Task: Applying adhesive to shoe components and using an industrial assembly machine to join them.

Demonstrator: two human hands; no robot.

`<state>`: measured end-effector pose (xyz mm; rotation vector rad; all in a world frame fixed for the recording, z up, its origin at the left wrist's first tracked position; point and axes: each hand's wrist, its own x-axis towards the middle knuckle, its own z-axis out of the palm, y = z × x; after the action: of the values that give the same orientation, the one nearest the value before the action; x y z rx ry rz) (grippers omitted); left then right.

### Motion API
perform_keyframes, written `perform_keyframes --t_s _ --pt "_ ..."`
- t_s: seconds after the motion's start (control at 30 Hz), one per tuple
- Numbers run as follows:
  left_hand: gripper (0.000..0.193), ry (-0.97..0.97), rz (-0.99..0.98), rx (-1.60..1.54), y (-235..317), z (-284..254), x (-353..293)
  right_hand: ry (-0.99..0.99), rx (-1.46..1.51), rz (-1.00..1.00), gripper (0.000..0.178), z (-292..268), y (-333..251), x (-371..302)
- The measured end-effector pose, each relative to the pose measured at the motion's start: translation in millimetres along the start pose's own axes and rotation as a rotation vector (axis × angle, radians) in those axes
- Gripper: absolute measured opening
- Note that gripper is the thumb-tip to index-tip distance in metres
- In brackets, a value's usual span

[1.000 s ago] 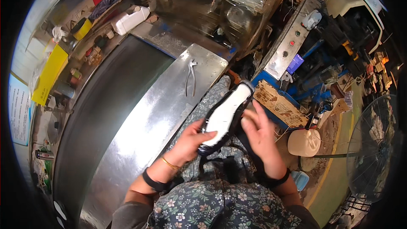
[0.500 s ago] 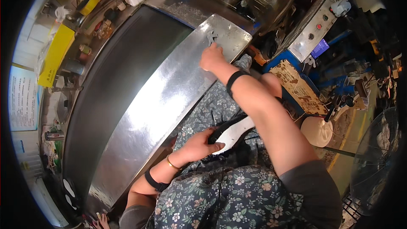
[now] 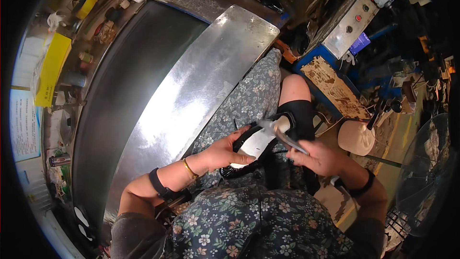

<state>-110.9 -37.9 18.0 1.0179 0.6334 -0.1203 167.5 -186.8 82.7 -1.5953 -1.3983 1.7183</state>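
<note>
A black shoe upper with a white insole (image 3: 258, 145) lies sole up across my lap, over the dark floral apron. My left hand (image 3: 224, 154) is closed on its near side, thumb on the white insole and fingers around the black edge. In my right hand (image 3: 314, 157), closed around the grey handle, are metal pincers (image 3: 290, 141). Their blurred head is over the far half of the white insole; whether the jaws grip the black edge I cannot make out.
A shiny metal-topped bench (image 3: 191, 81) runs along my left, beside a dark belt (image 3: 127, 86). A blue machine with a button panel (image 3: 354, 19) stands at the far right. Near my right are a cream container (image 3: 357, 136) and a fan (image 3: 424, 177).
My right hand has come back from the far end of the metal bench top to the shoe, with the pincers in it. My left hand still holds the shoe.
</note>
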Motion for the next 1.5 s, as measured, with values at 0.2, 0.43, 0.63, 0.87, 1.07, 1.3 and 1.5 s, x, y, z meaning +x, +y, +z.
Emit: perform_keyframes --t_s 0.2,0.43,0.63,0.87,1.07,1.3,1.5 --pt "0.1 0.068 -0.02 0.161 -3 11 1 -0.153 -0.346 -0.137 0.033 -4 0 5" --pt "0.09 0.097 -0.038 0.015 -1 21 -1 -0.229 0.454 0.131 0.038 25 -5 47" --pt "0.088 0.186 0.013 0.064 -3 24 -2 -0.249 0.041 0.034 0.032 0 3 17" --pt "0.081 0.217 0.059 0.373 -12 29 -1 -0.368 -0.1 0.211 0.036 -19 -1 37" --pt "0.085 0.239 0.094 0.457 -19 12 1 -0.014 -0.276 -0.2 0.033 28 50 44" --pt "0.082 -0.134 -0.288 -0.414 11 -1 21 0.257 -0.352 -0.231 0.03 65 81 27" --pt "0.083 0.111 -0.127 0.25 6 18 30 0.273 -0.376 -0.352 0.027 60 62 -13"
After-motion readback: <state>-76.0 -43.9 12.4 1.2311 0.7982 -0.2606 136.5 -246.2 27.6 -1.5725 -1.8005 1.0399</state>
